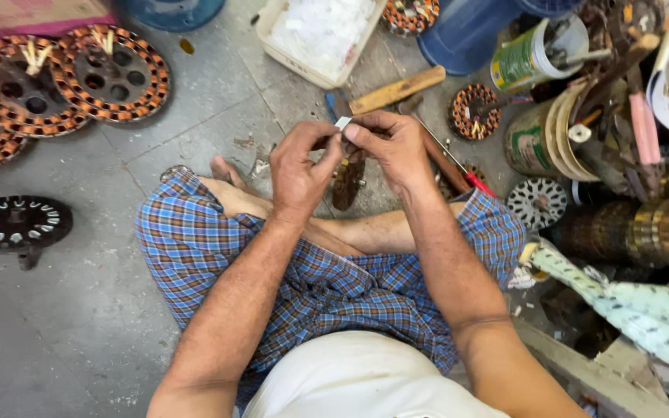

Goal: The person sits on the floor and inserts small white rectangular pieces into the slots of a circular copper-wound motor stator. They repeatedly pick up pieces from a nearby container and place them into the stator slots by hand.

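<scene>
Both hands, left hand (297, 172) and right hand (391, 145), grip a white strip (343, 122) (fingertips pinched).

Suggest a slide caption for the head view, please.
Seated cross-legged, left hand and right hand pinch a small white strip.

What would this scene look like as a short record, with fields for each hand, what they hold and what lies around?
posture: seated cross-legged on a grey floor, in blue checked cloth
left hand: pinches one end of a small white strip
right hand: pinches the same strip from the other side
under the hands: a dark rusty part, kind unclear
far left: copper-wound stators
near left: black stator with white slot liners
ahead: white tray, wooden-handled tool
right: tins and stacked parts
</scene>
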